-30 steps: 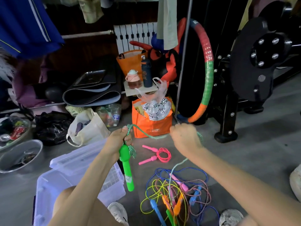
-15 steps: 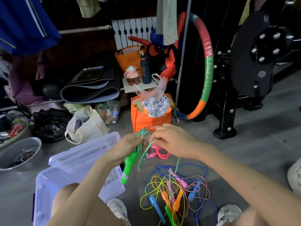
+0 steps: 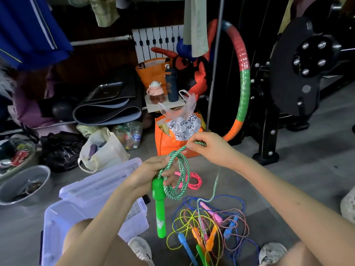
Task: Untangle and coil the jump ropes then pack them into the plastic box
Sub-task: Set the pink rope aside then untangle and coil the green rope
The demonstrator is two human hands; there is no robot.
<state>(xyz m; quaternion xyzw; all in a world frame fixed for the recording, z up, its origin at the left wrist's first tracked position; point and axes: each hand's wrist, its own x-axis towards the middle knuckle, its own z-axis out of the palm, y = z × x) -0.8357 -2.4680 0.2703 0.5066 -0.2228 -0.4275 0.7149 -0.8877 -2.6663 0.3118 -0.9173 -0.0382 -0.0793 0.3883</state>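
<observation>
Head view, green rope (image 3: pixel 182 175): you hold it in the air just right of the plastic box (image 3: pixel 134 221), with a few loops already gathered.
Green handle (image 3: pixel 159 208): it hangs beside the box's right wall, its long axis close to vertical and its free end pointing down.
Left hand (image 3: pixel 151 171): your fingers curl round the top of the handle and pin the gathered loops against it.
Right hand (image 3: pixel 211 148): farther right of the box and slightly higher, it pinches the free run of rope between thumb and fingertips.
Key relation: the rope slants from your right hand down to your left. Its tail drops from the right hand into the tangle of ropes (image 3: pixel 211 227) on the floor right of the box, so slack has to come up from there.
Nearer hand: your left is closer to the box and, in my judgement, should carry the finished coil over.
Pink rope (image 3: pixel 194 181): it lies coiled on the floor right of the box, behind the green loops.
Risk: the tail looks threaded through the tangle and may snag.
</observation>
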